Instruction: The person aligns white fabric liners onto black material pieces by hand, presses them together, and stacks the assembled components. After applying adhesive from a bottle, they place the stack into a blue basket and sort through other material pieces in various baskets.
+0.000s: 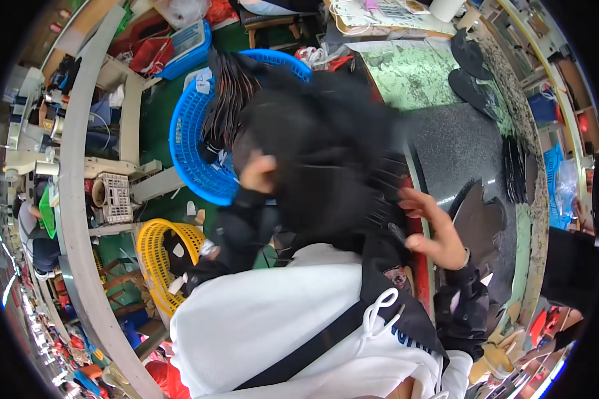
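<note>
A large bundle of black sheet pieces (326,166), smeared by motion, fills the middle in front of my body. My left hand (258,174) is closed against its left side, with part of the fingers hidden by the black material. At the bundle's right edge is my right hand (438,229), its fingers apart and its thumb stretched out. Whether its fingertips touch the black pieces, I cannot tell. Behind my left hand stands a blue plastic basket (182,143), holding a row of black layered pieces (229,93) with reddish edges.
On the right is a worn green and grey worktable (446,143), with dark curved cut pieces (476,216) and a black stack (512,169) on it. A yellow basket (154,266) stands at lower left, beside a long pale frame beam (80,199). A wooden stool (269,23) is behind.
</note>
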The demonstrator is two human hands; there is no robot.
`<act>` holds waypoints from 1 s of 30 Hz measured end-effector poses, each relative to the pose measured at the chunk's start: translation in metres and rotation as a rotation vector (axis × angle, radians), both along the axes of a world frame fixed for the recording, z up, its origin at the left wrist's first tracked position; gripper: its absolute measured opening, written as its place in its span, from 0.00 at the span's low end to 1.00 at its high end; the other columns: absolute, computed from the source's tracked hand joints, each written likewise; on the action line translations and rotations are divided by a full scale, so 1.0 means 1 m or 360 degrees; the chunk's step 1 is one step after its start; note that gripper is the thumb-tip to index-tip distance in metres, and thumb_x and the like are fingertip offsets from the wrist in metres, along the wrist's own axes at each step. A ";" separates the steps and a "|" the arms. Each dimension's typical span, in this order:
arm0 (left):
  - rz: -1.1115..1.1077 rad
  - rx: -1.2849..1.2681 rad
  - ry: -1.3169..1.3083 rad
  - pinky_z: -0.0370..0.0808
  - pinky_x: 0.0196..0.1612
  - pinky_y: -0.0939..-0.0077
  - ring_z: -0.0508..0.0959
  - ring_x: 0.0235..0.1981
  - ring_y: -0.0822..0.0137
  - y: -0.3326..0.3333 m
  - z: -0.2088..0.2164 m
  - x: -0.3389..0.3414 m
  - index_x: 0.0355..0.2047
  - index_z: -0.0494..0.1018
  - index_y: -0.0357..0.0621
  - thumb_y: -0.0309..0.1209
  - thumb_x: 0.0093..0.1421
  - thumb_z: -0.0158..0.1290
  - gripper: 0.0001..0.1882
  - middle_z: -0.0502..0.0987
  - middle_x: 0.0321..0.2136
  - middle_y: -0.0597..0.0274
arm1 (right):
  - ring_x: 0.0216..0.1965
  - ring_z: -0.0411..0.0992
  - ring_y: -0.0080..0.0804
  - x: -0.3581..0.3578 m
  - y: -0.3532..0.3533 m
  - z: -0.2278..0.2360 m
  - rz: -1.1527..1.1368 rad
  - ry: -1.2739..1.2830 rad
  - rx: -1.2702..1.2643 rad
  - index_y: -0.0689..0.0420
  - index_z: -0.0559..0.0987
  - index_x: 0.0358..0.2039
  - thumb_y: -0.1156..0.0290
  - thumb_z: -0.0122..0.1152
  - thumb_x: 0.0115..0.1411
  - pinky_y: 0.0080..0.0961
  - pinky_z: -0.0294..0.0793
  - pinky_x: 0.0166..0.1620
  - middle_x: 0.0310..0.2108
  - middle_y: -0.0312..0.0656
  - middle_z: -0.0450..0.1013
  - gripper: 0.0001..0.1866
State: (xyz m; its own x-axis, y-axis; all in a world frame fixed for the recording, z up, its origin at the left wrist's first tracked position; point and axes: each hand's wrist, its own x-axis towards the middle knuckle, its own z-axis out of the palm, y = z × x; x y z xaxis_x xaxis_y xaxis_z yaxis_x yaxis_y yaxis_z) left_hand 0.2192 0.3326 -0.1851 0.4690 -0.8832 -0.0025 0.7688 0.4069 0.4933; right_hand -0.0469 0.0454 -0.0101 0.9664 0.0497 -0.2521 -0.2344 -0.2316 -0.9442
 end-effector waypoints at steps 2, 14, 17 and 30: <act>0.0154 0.0210 -0.0306 0.64 0.60 0.64 0.71 0.53 0.57 0.091 -0.042 0.039 0.54 0.64 0.31 0.44 0.61 0.46 0.29 0.72 0.50 0.51 | 0.50 0.69 0.30 -0.016 -0.010 -0.006 -0.0387 -0.0161 0.0050 0.62 0.69 0.53 0.71 0.64 0.53 0.28 0.64 0.56 0.48 0.42 0.71 0.26; 0.0802 0.3709 -0.0652 0.75 0.38 0.57 0.78 0.37 0.51 0.183 -0.183 0.182 0.45 0.73 0.32 0.57 0.34 0.69 0.46 0.77 0.41 0.44 | 0.42 0.73 0.22 -0.134 -0.023 -0.018 -0.1236 -0.0148 -0.0224 0.64 0.72 0.48 0.76 0.56 0.60 0.21 0.71 0.47 0.39 0.41 0.75 0.15; 0.0886 0.4079 -0.1240 0.75 0.39 0.59 0.78 0.37 0.50 0.067 -0.126 0.174 0.42 0.75 0.33 0.54 0.40 0.66 0.38 0.78 0.39 0.43 | 0.40 0.73 0.23 -0.167 -0.013 -0.018 -0.1430 -0.0186 -0.0405 0.63 0.73 0.47 0.75 0.57 0.60 0.21 0.72 0.45 0.39 0.40 0.76 0.15; 0.0508 0.0356 -0.3874 0.61 0.59 0.58 0.62 0.59 0.48 -0.420 0.112 -0.050 0.58 0.61 0.41 0.30 0.51 0.57 0.33 0.62 0.59 0.48 | 0.65 0.51 0.47 -0.182 -0.014 -0.040 -0.1203 0.0034 -0.1849 0.53 0.72 0.53 0.55 0.63 0.53 0.48 0.51 0.62 0.61 0.48 0.57 0.28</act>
State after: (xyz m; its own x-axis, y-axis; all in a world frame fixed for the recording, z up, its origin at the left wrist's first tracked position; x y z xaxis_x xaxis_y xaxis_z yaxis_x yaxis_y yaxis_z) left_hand 0.1695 -0.0876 -0.0736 -0.1448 -0.8800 0.4523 -0.9808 0.1881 0.0520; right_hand -0.2290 0.0316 -0.0501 0.6597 -0.7252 0.1970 -0.6659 -0.6856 -0.2940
